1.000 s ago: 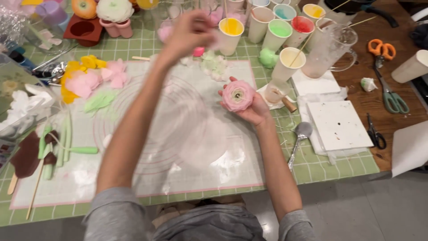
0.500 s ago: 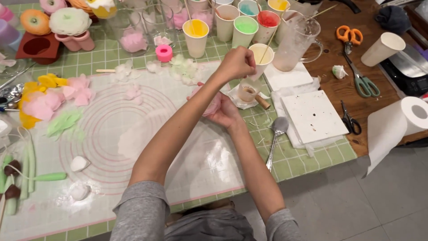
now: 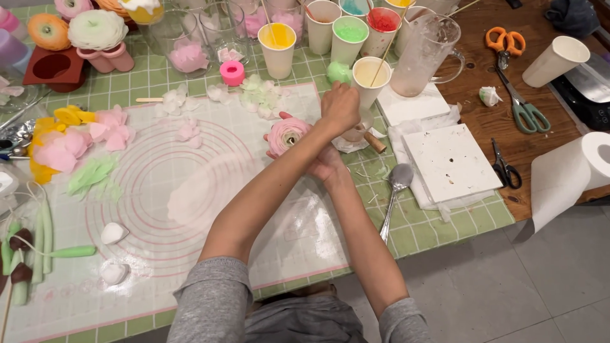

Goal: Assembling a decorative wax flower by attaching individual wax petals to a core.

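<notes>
My arms are crossed over a translucent mat with pink circles (image 3: 190, 190). My right hand (image 3: 327, 166) holds a pink layered flower (image 3: 286, 134) above the mat's upper right part; my left forearm hides most of that hand. My left hand (image 3: 340, 108) is curled into a fist just beyond the flower, against a paper cup of cream-coloured stuff with a stick in it (image 3: 372, 73). Whether the fist grips anything is hidden.
A row of paper cups with coloured contents (image 3: 349, 32) and a clear pitcher (image 3: 429, 54) stand behind. A spoon (image 3: 397, 181), a white square block (image 3: 451, 162), scissors (image 3: 524, 117) and a paper towel roll (image 3: 572, 171) lie right. Pink and yellow petals (image 3: 70, 143) and green stems (image 3: 38, 254) lie left.
My left hand drew back from the far cups to the cream-coloured cup, crossing over my right arm. My right hand kept hold of the pink flower.
</notes>
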